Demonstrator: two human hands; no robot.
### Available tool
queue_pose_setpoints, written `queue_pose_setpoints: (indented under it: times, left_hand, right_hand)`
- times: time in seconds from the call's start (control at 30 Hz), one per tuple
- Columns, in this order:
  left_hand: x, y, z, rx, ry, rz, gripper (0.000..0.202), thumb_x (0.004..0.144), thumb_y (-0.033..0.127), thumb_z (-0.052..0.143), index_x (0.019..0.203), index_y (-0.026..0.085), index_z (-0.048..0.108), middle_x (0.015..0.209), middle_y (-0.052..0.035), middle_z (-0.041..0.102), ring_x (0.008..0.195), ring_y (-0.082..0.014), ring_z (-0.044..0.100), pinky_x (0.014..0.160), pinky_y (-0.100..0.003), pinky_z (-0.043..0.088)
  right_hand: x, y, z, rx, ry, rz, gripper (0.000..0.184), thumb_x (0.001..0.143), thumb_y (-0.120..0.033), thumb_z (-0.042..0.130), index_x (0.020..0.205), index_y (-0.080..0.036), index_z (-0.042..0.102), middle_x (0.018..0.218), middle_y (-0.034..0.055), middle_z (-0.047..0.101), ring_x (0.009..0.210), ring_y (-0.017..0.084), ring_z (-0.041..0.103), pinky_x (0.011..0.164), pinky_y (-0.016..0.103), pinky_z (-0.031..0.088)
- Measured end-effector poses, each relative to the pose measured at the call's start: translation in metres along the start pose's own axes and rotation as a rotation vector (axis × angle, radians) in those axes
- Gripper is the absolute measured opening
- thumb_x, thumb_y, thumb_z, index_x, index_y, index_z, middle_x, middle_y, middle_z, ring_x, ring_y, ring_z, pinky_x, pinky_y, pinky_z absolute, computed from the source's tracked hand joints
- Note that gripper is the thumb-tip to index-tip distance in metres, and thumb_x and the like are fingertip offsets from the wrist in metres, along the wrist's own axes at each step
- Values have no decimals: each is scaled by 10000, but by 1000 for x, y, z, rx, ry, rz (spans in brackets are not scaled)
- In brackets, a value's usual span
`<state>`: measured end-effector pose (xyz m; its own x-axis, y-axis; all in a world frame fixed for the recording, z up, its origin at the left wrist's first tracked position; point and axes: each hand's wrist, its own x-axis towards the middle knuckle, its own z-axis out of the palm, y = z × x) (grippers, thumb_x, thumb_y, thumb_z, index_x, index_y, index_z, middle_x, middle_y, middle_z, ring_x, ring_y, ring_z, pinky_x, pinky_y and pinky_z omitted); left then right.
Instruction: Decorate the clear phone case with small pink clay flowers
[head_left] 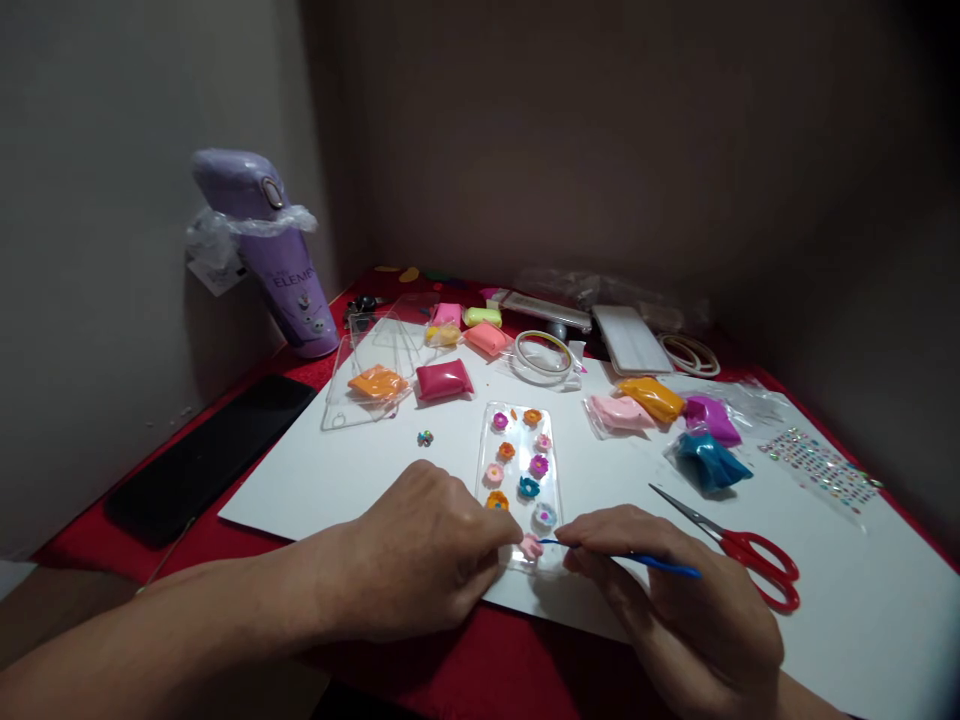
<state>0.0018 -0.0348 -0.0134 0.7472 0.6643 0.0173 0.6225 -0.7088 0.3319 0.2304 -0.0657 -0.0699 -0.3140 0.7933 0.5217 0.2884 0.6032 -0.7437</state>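
Observation:
A clear phone case [517, 440] lies on the white board, decorated with small clay flowers in orange, pink, purple, teal and white. My left hand [431, 555] is closed at the lower left edge of the case, with a fingertip beside the pink clay flower [532, 547] near the bottom. In my right hand [667, 580] is a thin blue clay modelling tool [660, 566], pinched between thumb and fingers. Its tip touches or nearly touches that same pink flower. The lower left corner of the case is hidden by my left hand.
Red-handled scissors [757, 555] lie right of my right hand. Clay packets [652, 398], a tape roll [543, 358] and clear cases [375, 345] are farther back. A gem sticker sheet [821, 475] lies right; a black phone [214, 455] and purple bottle [281, 270] stand left.

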Motion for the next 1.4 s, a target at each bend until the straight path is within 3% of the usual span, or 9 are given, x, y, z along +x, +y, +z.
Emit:
queue_pose_setpoints:
  times: [0.23, 0.5, 0.87, 1.03, 1.27, 1.4]
  left_hand:
    - [5, 3, 0, -70, -44, -115, 124, 808, 127, 509, 714, 191, 559, 522, 42, 433, 484, -101, 291, 507, -226, 265]
    - [3, 5, 4, -206, -35, -135, 217, 835, 129, 475, 942, 214, 643, 668, 11, 626, 536, -126, 467, 546, -242, 340]
    - [2, 7, 9, -176, -42, -115, 133, 836, 135, 473, 793, 180, 590, 598, 18, 559, 495, -110, 390, 503, -236, 300]
    - [3, 8, 6, -281, -73, -116, 215, 829, 101, 463, 917, 190, 638, 674, 6, 629, 526, -111, 472, 533, -227, 350]
    - [4, 9, 4, -306, -84, -170, 191, 832, 104, 453, 829, 181, 627, 623, 13, 601, 502, -106, 428, 526, -228, 358]
    - [4, 11, 2, -351, -95, -147, 228, 834, 97, 453, 904, 186, 651, 658, 13, 626, 523, -108, 464, 534, -223, 371]
  right_hand:
    - [7, -10, 0, -69, -7, -78, 312, 804, 34, 530, 1007, -185, 619, 874, 47, 714, 817, 171, 684, 689, 280, 565]
    - [12, -13, 2, -108, -26, -119, 278, 818, 14, 531, 993, -185, 617, 848, 28, 711, 805, 143, 694, 704, 236, 562]
    - [6, -6, 1, -115, -55, -41, 309, 812, 16, 546, 1006, -211, 621, 922, 23, 729, 843, 158, 697, 717, 257, 567]
    - [7, -6, 3, -103, -47, -41, 312, 810, 9, 534, 1004, -217, 625, 904, 31, 731, 829, 179, 703, 694, 279, 580]
    - [8, -6, 0, -122, -69, -71, 324, 811, 14, 532, 1032, -206, 620, 924, 38, 727, 847, 172, 697, 710, 269, 570]
    - [8, -7, -1, -118, -80, -79, 342, 806, 30, 521, 1040, -201, 617, 929, 37, 722, 862, 162, 693, 720, 260, 568]
